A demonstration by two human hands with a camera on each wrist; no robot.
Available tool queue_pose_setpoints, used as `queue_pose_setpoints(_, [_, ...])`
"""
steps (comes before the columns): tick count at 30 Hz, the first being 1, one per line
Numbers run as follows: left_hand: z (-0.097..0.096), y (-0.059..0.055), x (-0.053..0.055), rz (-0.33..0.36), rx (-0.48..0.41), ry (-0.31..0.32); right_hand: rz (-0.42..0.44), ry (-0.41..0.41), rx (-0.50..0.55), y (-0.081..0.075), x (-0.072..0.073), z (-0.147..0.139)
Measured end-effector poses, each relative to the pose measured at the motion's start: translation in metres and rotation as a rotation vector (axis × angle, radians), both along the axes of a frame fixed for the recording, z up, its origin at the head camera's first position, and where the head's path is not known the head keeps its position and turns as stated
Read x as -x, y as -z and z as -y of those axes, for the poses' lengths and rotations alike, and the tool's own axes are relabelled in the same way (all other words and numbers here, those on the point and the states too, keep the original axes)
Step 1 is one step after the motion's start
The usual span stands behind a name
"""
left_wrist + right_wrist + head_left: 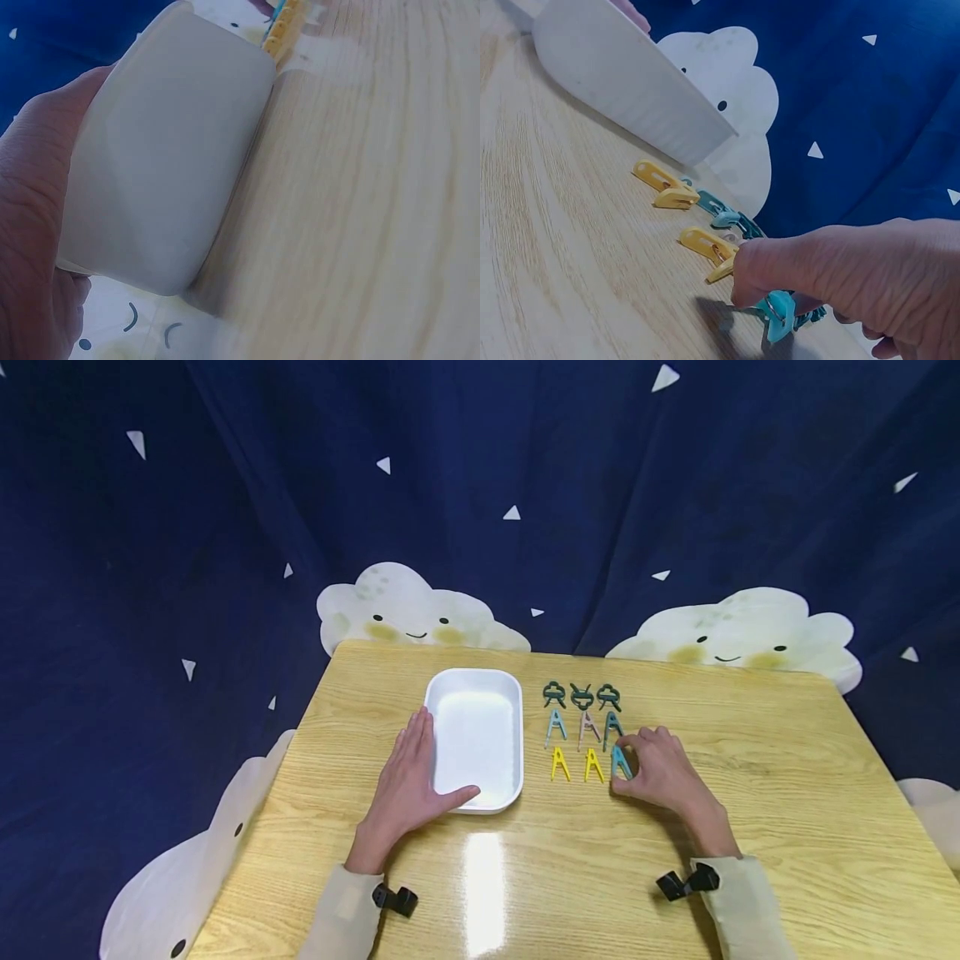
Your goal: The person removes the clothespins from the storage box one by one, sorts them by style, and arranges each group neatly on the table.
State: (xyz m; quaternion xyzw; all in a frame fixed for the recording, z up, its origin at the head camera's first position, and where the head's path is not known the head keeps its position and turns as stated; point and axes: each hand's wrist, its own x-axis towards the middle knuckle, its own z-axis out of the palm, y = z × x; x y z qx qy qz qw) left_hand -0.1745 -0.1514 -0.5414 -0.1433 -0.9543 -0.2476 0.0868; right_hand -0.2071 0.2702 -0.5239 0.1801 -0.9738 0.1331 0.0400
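A white rectangular tub (474,735) stands on the table. My left hand (405,781) lies along its left side, fingers straight, with the thumb stretched over the near rim; in the left wrist view that hand (37,180) rests against the tub's wall (165,150). To the right, my right hand (663,772) pinches a blue clothespin (619,763) between thumb and fingers, at the right end of the front row. The right wrist view has this clothespin (780,315) under the thumb, partly hidden. Two yellow clothespins, one (593,765) nearest the hand, lie left of it.
Behind the front row lie a light blue clothespin (555,725), a pink one (588,727) and a dark teal one (612,727). Three dark green clips (581,696) form the back row. A dark blue curtain (480,485) hangs behind the wooden table (787,793).
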Motion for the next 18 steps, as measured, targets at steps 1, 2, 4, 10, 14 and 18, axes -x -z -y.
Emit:
queue_pose_setpoints(1, [0.0000,0.0001,0.0000,0.000,0.001,0.000,0.003,-0.001,-0.002,0.0003,0.0000,0.0000])
queue_pose_setpoints(2, [0.0001,-0.0001,-0.0002,0.000,0.001,0.000,0.006,0.000,-0.005,0.0007,0.0000,-0.0001])
queue_pose_setpoints(4, [0.0000,-0.0003,-0.0004,0.001,0.000,0.001,0.013,-0.002,-0.008,0.0011,0.0002,-0.0002])
queue_pose_setpoints(10, [-0.0001,-0.0013,-0.0015,0.005,0.002,0.002,0.027,-0.002,-0.018,0.0029,0.0010,-0.0019])
queue_pose_setpoints(14, [0.0000,-0.0014,-0.0014,0.008,0.005,0.003,0.031,-0.004,-0.017,0.0027,0.0006,-0.0023])
queue_pose_setpoints(18, [0.0007,-0.0018,-0.0007,0.014,0.007,0.003,0.034,-0.004,0.001,0.0013,-0.0003,-0.0020])
